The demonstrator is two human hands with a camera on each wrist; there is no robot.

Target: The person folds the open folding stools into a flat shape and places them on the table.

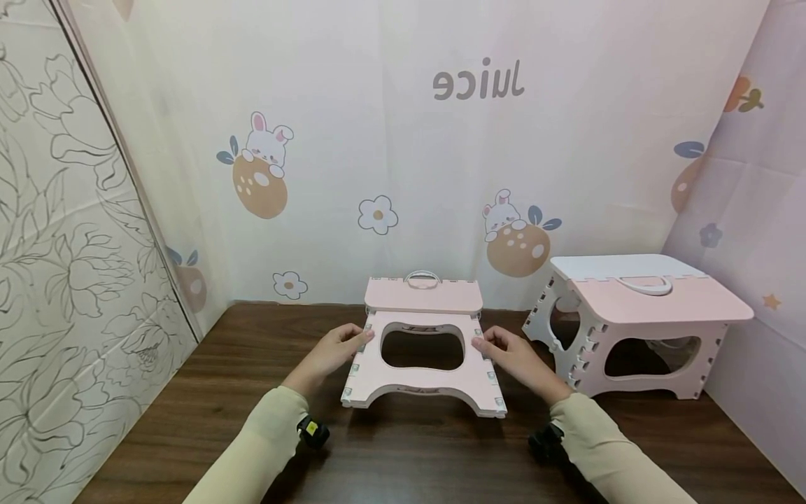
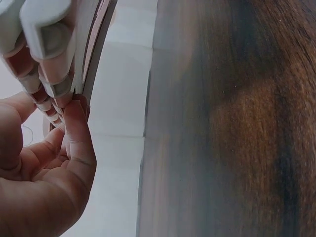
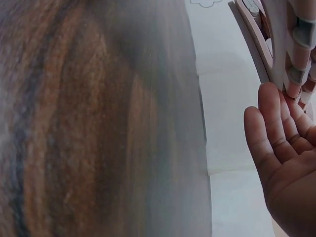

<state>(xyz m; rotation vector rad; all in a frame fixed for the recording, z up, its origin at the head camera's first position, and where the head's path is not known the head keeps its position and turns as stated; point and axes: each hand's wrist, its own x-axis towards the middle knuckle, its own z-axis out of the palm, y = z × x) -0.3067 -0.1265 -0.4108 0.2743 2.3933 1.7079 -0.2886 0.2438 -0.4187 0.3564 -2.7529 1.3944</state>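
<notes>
A pink and white folding step stool (image 1: 423, 379), partly folded, stands tilted in front of me on the table. Its narrow top fold with a white carry handle (image 1: 420, 283) faces up at the back, and its leg panel with a large cutout slopes toward me. My left hand (image 1: 329, 355) pinches the stool's left side edge, thumb on the front face. On the opposite side my right hand (image 1: 518, 358) holds the right edge the same way. In the left wrist view, curled fingers (image 2: 79, 143) meet the hinged edge; the right wrist view shows fingers (image 3: 269, 106) behind the edge.
A second folding stool (image 1: 667, 299), unfolded and upright, stands to the right beside the side wall. The brown wooden table (image 1: 220, 399) ends at a printed cloth backdrop (image 1: 409, 154). A flower-patterned panel (image 1: 75, 245) borders the left.
</notes>
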